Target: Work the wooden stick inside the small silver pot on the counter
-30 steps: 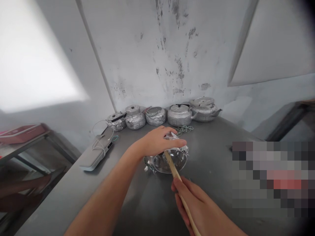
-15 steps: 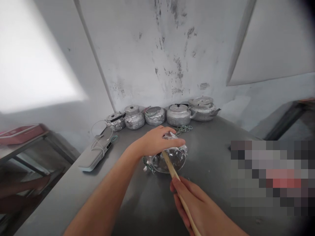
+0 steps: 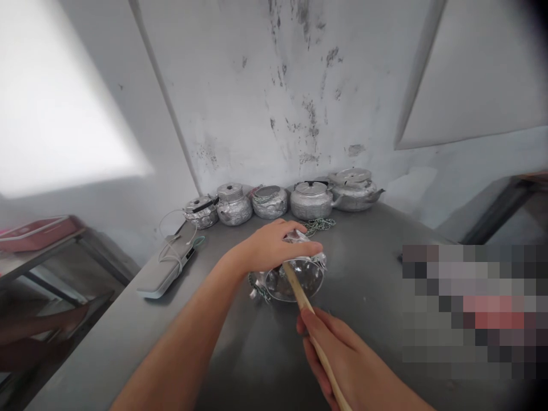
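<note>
A dented silver metal pot [image 3: 311,279] lies tipped on the table with its round mouth facing me. My left hand [image 3: 272,245] grips it from above, thumb and fingers spread around its far side. My right hand [image 3: 336,351] is wrapped around a pale wooden stick [image 3: 302,299], whose far end reaches into the mouth of the pot; that tip is hidden inside, under my left hand. Beside the pot's left side hangs a green-and-white braided cord [image 3: 262,292]. Another patterned cord [image 3: 320,226] is bundled just behind the pot.
Along the wall stand several silver kettles and pots, among them a lidded kettle [image 3: 311,202] and a spouted one [image 3: 354,194]. A grey power bank [image 3: 165,274] with a white cable lies left on the metal table [image 3: 240,354]. A pink tray [image 3: 40,234] sits on a side shelf.
Hardly anything differs. Both hands keep their places, and the pot and stick stay nearly still.
</note>
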A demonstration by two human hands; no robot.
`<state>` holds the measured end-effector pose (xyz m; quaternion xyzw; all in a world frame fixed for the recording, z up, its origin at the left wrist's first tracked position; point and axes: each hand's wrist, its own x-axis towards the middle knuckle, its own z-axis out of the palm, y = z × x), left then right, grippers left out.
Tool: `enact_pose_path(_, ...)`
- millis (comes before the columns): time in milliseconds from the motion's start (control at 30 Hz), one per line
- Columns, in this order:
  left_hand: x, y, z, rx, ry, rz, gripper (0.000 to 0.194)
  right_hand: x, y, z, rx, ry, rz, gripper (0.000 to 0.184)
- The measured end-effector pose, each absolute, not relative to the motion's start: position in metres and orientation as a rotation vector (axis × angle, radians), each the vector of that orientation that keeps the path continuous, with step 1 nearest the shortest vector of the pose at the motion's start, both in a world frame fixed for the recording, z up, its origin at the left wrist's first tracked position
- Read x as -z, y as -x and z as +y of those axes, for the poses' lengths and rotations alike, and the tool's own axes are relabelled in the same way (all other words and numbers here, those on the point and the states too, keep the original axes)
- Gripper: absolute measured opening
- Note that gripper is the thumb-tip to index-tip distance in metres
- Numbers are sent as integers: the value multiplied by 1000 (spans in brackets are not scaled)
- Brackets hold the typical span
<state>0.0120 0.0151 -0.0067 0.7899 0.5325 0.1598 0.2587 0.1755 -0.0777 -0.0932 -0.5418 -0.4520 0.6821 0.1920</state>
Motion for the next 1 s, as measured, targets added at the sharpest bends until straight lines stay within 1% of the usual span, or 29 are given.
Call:
enact_pose_path(167, 7, -13, 15, -421, -2144, 1452, 73, 84, -174, -78, -1875, 1529, -1313, 41)
enact_pose_path(333, 7, -14, 15, -426, -2140, 1459, 70, 88, -173, -76, -1866, 1526, -1318, 45)
enact_pose_path(500, 7, -14, 16, -443, -2133, 1449, 70, 89, -176, -73, -1874, 1546, -1310, 43)
enact_pose_path(600, 8, -13, 16, -443, -2137, 1451, 70, 87, -177, -73, -1866, 1542, -1312, 47)
enact_pose_path(833, 8, -13, 16, -436, -2124, 1443, 73, 90, -178, -73, -1837, 1539, -1370, 45)
enact_pose_path(1000, 7, -14, 16, -440, -2126, 1464, 71, 96, -180, -74, -1839, 1537, -1415, 40)
